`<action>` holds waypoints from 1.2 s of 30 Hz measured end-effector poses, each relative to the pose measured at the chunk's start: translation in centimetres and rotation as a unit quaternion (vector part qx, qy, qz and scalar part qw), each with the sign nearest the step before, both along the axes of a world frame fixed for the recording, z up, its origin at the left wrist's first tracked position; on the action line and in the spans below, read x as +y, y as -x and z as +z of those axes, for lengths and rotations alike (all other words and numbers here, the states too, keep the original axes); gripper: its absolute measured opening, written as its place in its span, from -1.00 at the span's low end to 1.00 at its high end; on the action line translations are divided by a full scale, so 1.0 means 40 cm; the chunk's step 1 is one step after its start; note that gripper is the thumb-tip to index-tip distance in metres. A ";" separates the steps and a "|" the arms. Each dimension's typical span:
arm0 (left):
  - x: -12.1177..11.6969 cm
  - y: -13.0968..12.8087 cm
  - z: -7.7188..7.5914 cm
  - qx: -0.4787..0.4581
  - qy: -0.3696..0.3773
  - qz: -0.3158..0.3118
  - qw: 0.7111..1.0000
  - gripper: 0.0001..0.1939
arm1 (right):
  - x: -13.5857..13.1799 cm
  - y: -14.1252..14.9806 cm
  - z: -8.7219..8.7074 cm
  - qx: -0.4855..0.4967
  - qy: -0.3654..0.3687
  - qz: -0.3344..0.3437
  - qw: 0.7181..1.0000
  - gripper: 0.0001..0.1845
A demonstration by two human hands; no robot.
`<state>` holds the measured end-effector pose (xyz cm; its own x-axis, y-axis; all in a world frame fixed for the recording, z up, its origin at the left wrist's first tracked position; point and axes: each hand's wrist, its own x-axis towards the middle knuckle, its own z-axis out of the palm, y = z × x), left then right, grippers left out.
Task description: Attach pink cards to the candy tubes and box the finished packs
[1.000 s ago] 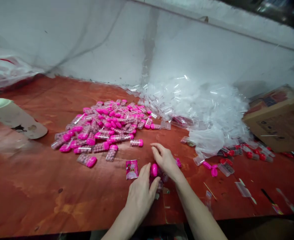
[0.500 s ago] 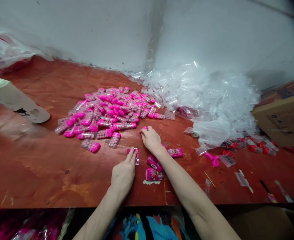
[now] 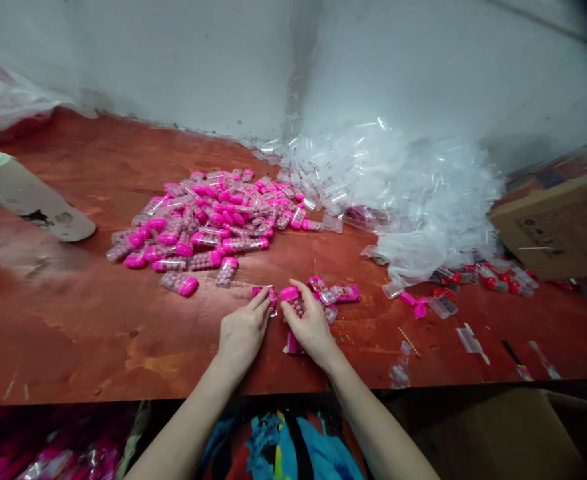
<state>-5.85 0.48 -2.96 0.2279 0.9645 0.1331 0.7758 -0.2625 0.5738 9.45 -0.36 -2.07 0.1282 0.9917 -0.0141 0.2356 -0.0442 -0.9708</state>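
My right hand [image 3: 312, 325] is closed round a small clear tube with a pink cap [image 3: 290, 295], filled with pink beads. My left hand [image 3: 243, 328] lies beside it, its fingertips pinching a small pink sticker [image 3: 268, 294] on the red-brown table [image 3: 73, 320]. A few more pink stickers [image 3: 344, 292] lie just right of my hands. A heap of the same pink-capped tubes [image 3: 208, 223] is spread on the table beyond my hands.
A big pile of clear empty tubes [image 3: 398, 193] lies at the back right against the white wall. Red-capped tubes [image 3: 493, 280] and loose clear pieces sit by a cardboard box [image 3: 558, 227] at right. A pale tipped cup [image 3: 18, 193] lies at left.
My right hand reached to the heap, closed on a pink-capped tube and drew it back beside my left hand. My left hand moved onto the sticker.
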 end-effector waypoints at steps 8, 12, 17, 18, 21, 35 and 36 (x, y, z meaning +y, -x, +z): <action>-0.009 0.012 0.019 -0.038 -0.133 0.047 0.989 -0.74 | 0.031 0.001 0.019 0.215 0.043 -0.021 0.976 -0.48; -0.032 0.001 0.033 -0.083 -0.139 0.025 0.986 -0.73 | 0.032 0.019 0.037 0.283 0.041 -0.021 0.958 -0.43; -0.048 -0.025 0.055 -0.371 0.024 0.093 0.924 -0.66 | 0.029 0.004 0.058 0.199 0.024 -0.021 0.980 -0.47; -0.047 -0.027 0.063 -0.423 0.088 0.112 0.895 -0.64 | 0.029 -0.004 0.064 0.182 0.022 -0.003 0.983 -0.48; -0.037 -0.023 0.084 -0.482 0.257 0.101 0.832 -0.73 | 0.029 -0.020 0.082 0.161 0.021 0.053 0.985 -0.51; -0.031 -0.070 0.085 -0.640 0.334 0.200 0.662 -0.61 | -0.015 0.026 0.038 0.258 0.050 -0.017 0.965 -0.43; -0.031 -0.068 0.087 -0.635 0.341 0.193 0.666 -0.62 | -0.011 0.021 0.040 0.232 0.044 -0.016 0.972 -0.45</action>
<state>-3.13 -0.76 0.52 0.0670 0.8533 -0.5171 -0.5145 0.4736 0.7148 8.61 -0.82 -0.46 0.1178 0.9797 -0.1624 -0.2296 -0.1322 -0.9643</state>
